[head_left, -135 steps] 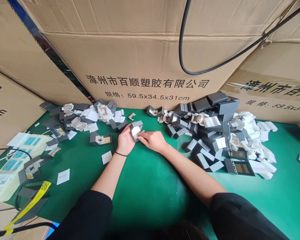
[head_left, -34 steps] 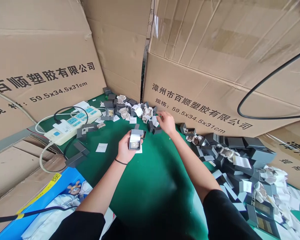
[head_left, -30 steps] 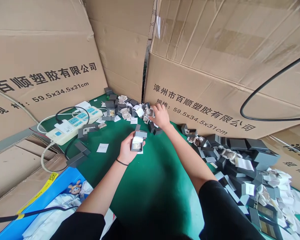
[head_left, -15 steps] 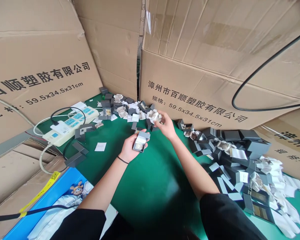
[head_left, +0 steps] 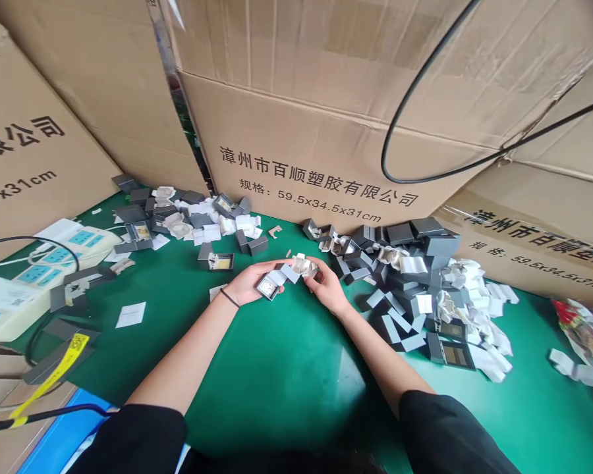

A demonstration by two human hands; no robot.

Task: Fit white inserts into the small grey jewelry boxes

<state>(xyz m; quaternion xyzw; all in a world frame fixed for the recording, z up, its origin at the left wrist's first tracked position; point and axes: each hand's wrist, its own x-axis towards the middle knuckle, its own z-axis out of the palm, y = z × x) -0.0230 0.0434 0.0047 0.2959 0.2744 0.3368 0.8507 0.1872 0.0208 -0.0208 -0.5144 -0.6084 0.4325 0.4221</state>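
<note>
My left hand (head_left: 244, 284) holds a small open grey box (head_left: 273, 283) with a pale pad inside, just above the green table (head_left: 286, 368). My right hand (head_left: 326, 288) is closed on a crumpled whitish insert (head_left: 304, 264), held right beside the box's open lid. The two hands nearly touch at the table's middle. A heap of grey boxes and white inserts (head_left: 425, 283) lies just right of my right hand. A smaller scatter of the same boxes and inserts (head_left: 188, 220) lies at the back left.
Big cardboard cartons (head_left: 316, 145) wall in the back and left. A black cable (head_left: 425, 99) loops across them. White power strips (head_left: 34, 263) with cords sit at the left edge. A white card (head_left: 131, 315) lies left of my forearm. A red-printed bag (head_left: 583, 326) is at far right.
My right hand reached to the back-left scatter, picked up a whitish insert and brought it back beside the open box in my left hand. The view swung back to the right.
</note>
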